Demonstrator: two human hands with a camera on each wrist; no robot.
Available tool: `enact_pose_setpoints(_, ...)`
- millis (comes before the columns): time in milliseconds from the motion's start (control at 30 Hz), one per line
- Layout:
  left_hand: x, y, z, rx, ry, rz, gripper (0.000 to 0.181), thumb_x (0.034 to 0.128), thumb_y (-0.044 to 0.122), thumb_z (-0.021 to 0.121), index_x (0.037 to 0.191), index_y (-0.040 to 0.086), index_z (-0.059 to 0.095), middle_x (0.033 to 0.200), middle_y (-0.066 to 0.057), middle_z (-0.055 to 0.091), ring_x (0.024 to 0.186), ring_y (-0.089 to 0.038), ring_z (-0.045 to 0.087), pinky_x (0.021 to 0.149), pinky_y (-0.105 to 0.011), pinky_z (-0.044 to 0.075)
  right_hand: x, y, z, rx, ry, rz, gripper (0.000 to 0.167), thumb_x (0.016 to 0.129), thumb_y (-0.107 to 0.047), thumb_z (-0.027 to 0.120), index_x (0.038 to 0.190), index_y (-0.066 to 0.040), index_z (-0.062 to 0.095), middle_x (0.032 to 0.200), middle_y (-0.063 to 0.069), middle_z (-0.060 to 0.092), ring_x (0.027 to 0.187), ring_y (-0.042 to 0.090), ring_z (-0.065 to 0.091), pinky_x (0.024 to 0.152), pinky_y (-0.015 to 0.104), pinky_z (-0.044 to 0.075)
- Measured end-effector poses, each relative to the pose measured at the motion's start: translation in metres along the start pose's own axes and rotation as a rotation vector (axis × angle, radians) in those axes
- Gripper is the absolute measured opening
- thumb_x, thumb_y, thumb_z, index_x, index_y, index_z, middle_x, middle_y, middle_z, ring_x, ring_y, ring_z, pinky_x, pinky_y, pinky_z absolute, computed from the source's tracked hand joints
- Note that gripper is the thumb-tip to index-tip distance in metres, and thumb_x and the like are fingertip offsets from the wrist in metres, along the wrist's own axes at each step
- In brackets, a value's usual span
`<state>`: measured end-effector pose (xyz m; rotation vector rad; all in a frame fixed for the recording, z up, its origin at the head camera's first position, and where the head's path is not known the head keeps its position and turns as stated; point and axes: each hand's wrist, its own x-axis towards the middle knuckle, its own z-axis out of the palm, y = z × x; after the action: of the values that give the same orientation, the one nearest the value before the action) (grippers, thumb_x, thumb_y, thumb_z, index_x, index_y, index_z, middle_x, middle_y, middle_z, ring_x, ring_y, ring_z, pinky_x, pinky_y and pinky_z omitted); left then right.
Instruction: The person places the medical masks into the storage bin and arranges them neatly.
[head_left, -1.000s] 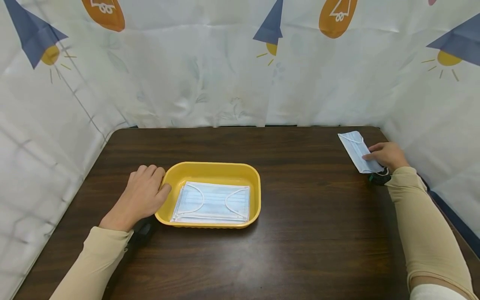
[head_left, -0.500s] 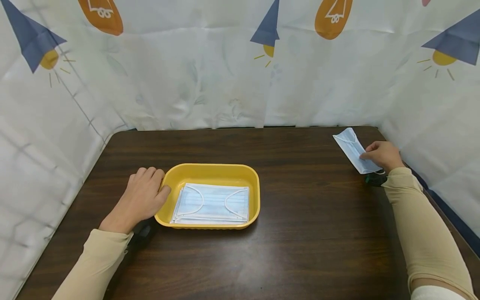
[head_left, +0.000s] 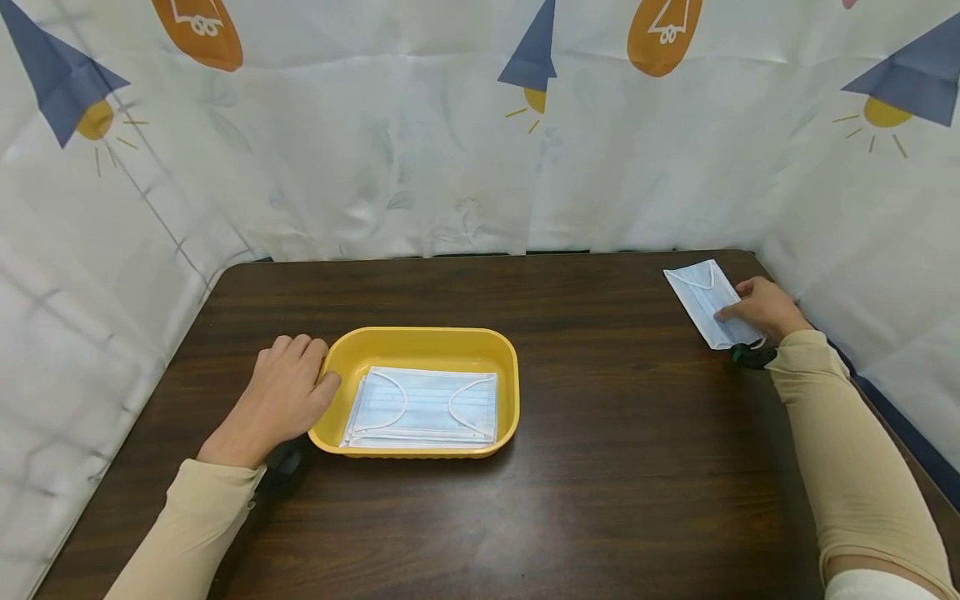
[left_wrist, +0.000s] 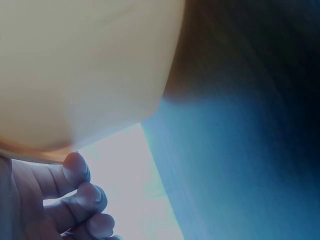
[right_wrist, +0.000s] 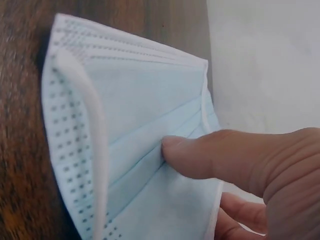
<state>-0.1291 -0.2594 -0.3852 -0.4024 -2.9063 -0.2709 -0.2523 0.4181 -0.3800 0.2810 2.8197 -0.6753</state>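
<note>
At the table's far right, my right hand [head_left: 767, 308] pinches a pale blue disposable face mask [head_left: 705, 302], thumb on top and fingers partly hidden under its edge. Close up in the right wrist view, the mask [right_wrist: 130, 115] bows slightly, and its white ear loop and pleats show. My left hand [head_left: 288, 392] grips the left rim of a yellow plastic tray [head_left: 423, 337]. Its curled fingertips [left_wrist: 76, 167] are against the tray's edge in the left wrist view. Inside the tray lies a small stack of similar masks [head_left: 427, 407], ear loops on top.
Everything stands on a dark brown wooden table [head_left: 600, 433]. A white patterned curtain [head_left: 375, 150] closes off the back and both sides. Bare tabletop lies between the tray and the right hand.
The mask in my right hand has shifted slightly left. Its far end, bent half a second ago, looks flatter now. My left hand and the tray stay in place.
</note>
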Motion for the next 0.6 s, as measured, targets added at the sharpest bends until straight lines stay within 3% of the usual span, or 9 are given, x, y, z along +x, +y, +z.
enact_pose_setpoints(200,-0.0001,0.0005,0.0002,0.001,0.007,0.004,0.023,0.0936,0.02,0.049,0.094,-0.001,0.058,0.083,-0.012,0.053,0.084,-0.032,0.044,0.07,-0.039,0.031,-0.0001,-0.0029,-0.0008,-0.02,-0.025,-0.01,0.082,0.092,-0.029,0.071,0.146,0.018,0.03,0.138,0.042,0.042,0.114,0.051,0.05,0.086,0.054,0.051)
enact_pose_setpoints(333,-0.0004,0.0004,0.0001,0.002,0.011,0.006,0.022,0.0938,0.02,0.049,0.095,-0.001,0.058,0.084,-0.012,0.053,0.084,-0.032,0.044,0.07,-0.04,0.031,-0.0024,-0.0039,-0.0011,-0.042,-0.029,-0.025,0.075,0.098,-0.035,0.061,0.144,0.018,0.034,0.138,0.042,0.043,0.113,0.05,0.051,0.087,0.053,0.05)
enact_pose_setpoints(600,-0.0006,0.0001,0.001,0.005,0.018,0.012,0.021,0.094,0.02,0.049,0.092,0.0,0.057,0.082,-0.011,0.052,0.084,-0.032,0.044,0.07,-0.039,0.031,-0.0068,-0.0029,0.0016,0.015,0.01,-0.031,0.06,0.104,-0.031,0.047,0.137,0.019,0.044,0.132,0.041,0.048,0.106,0.046,0.055,0.07,0.034,0.051)
